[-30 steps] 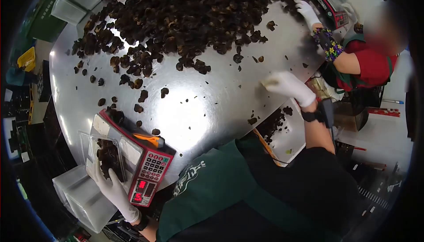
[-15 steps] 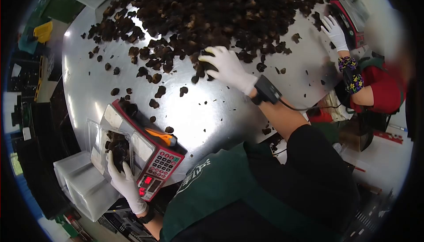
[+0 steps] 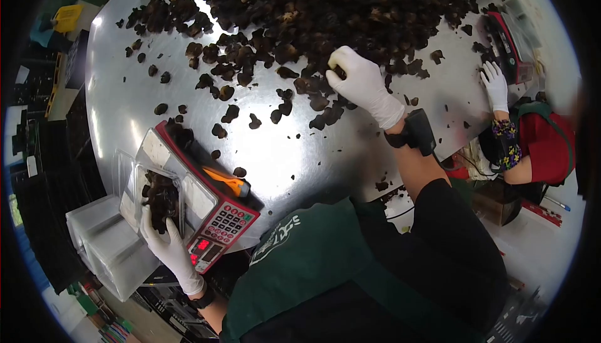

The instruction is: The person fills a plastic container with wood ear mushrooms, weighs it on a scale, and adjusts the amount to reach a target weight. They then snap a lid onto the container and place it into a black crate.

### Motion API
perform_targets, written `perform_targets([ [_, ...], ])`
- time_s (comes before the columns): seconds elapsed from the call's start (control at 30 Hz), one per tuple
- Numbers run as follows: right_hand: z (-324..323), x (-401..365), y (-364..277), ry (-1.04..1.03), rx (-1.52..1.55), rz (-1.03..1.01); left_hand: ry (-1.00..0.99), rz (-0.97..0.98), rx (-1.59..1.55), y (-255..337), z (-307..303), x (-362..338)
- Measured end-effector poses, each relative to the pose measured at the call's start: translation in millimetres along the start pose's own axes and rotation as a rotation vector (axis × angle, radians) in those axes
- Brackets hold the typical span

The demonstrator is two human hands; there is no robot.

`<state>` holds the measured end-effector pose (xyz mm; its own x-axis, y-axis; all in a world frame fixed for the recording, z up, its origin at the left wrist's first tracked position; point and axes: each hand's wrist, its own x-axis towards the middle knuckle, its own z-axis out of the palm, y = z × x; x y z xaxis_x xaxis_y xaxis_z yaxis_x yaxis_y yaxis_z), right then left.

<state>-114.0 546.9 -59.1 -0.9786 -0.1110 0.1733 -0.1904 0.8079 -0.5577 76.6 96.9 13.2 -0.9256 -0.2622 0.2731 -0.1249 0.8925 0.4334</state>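
Note:
My right hand point(image 3: 364, 86), in a white glove, is over the near edge of a big pile of dark brown wood ear mushrooms point(image 3: 325, 5). Its fingers are curled, and dark mushroom shows in the gap between thumb and forefinger; the palm side is hidden. At the lower left, my gloved left hand point(image 3: 168, 246) lies with finger and thumb apart at the near end of a clear plastic tray point(image 3: 181, 208). Dark mushrooms point(image 3: 161, 202) lie in the tray. It sits on a red and white digital scale point(image 3: 228, 221) with lit red digits.
An orange-handled tool point(image 3: 225, 181) lies along the scale. Stacked clear plastic containers point(image 3: 109, 249) stand to its left. Loose mushrooms dot the metal table point(image 3: 119, 92). On the right, a co-worker's gloved hand point(image 3: 495, 86) is near another red scale point(image 3: 510, 49).
My right hand has moved right along the pile edge, and its spread fingers have curled in. My left hand stays at the tray. The whole view has shifted slightly.

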Motion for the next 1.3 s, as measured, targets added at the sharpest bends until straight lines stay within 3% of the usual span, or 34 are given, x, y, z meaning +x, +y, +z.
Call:
perform_targets([
  [0.13, 20.9, 9.0, -19.4, -0.066, -0.070, -0.177, 0.181, -0.036, -0.043, 15.7, -2.3, -4.8],
  [0.27, 42.1, 26.2, -35.9, -0.261, -0.223, -0.171, 0.271, -0.077, 0.029, 8.7, -15.1, -14.7],
  [0.5, 54.9, 60.1, -21.6, -0.264, -0.285, -0.346, 0.374, -0.138, 0.193, -10.0, -53.6, -44.6],
  [0.53, 55.7, 61.7, -20.1, -0.176, -0.229, -0.423, 0.385, -0.138, 0.248, -15.7, -59.4, -51.0],
  [0.6, 50.6, 64.3, -24.3, -0.195, -0.229, -0.346, 0.420, -0.247, 0.145, -22.0, -67.1, -63.6],
  [0.67, 46.0, 66.5, -24.3, -0.211, -0.042, -0.343, 0.442, -0.278, 0.129, -26.1, -72.5, -74.7],
  [0.77, 47.2, 63.0, -35.5, -0.294, -0.201, -0.282, 0.458, -0.284, 0.160, -35.8, -70.5, -88.3],
  [0.8, 48.3, 64.5, -42.5, -0.301, -0.130, -0.284, 0.450, -0.285, 0.143, -36.1, -69.2, -87.4],
  [0.87, 45.4, 69.7, -81.3, -0.217, 0.145, -0.493, 0.431, -0.291, 0.106, -33.2, -64.9, -89.2],
  [1.0, 28.8, 53.8, -223.8, -0.483, 0.518, -0.337, 0.436, -0.257, 0.021, -27.6, -46.0, -76.3],
  [1.07, 45.0, 48.1, -271.0, -0.611, 0.622, -0.463, 0.386, -0.195, 0.005, -17.2, -45.1, -65.0],
  [1.13, 67.4, 43.0, -309.9, -0.469, 0.567, -0.943, 0.383, -0.202, -0.062, -8.3, -42.4, -54.7],
  [1.2, 111.7, 43.8, -333.6, -0.474, 0.580, -1.191, 0.382, -0.161, -0.120, -5.8, -38.0, -43.9],
  [1.3, 149.5, 29.4, -346.4, -0.710, 0.495, -1.336, 0.353, -0.132, -0.127, -4.9, -29.1, -29.9],
])
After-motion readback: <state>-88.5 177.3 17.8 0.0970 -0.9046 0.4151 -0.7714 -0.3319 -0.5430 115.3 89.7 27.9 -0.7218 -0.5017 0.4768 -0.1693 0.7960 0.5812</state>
